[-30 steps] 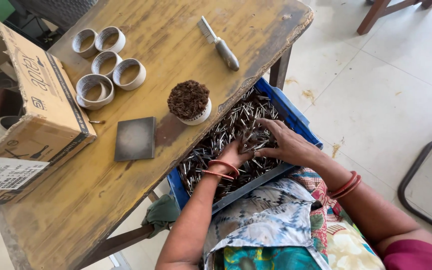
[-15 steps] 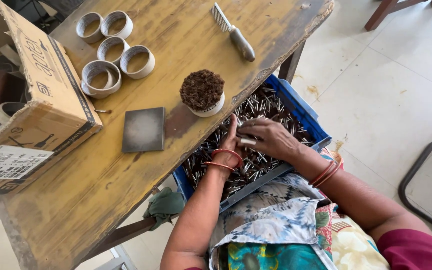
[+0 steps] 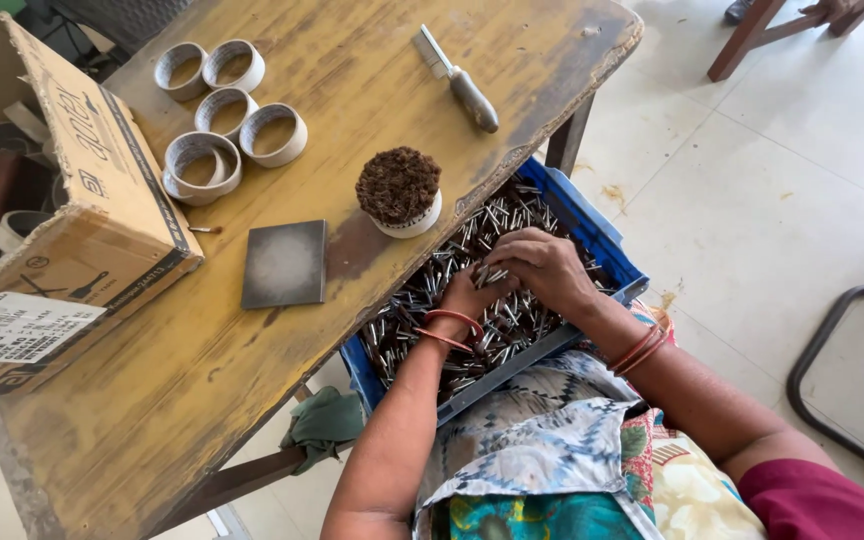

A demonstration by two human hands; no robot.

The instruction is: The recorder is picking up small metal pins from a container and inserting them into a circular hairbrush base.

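A blue tray [image 3: 607, 243] full of several thin silver-grey sticks [image 3: 422, 295] rests on my lap, tucked half under the wooden table's edge. My left hand [image 3: 465, 295] and my right hand [image 3: 546, 268] are both down in the tray, close together, fingers closed around a small bunch of the sticks [image 3: 492, 275]. Red bangles ring both wrists. On the table just above the tray stands a white ring [image 3: 404, 219] packed with upright brown-tipped sticks [image 3: 398, 184].
The worn wooden table [image 3: 352, 60] carries several empty white rings [image 3: 237, 125], a dark square plate [image 3: 285, 263], a knife-like tool [image 3: 459, 80] and an open cardboard box [image 3: 62, 210]. A green cloth [image 3: 324, 424] hangs under it. Tiled floor and a chair frame [image 3: 832, 360] lie right.
Both hands have kept working in the tray and drawn closer together around a bunch of sticks. The view has shifted slightly; the things on the table have not moved.
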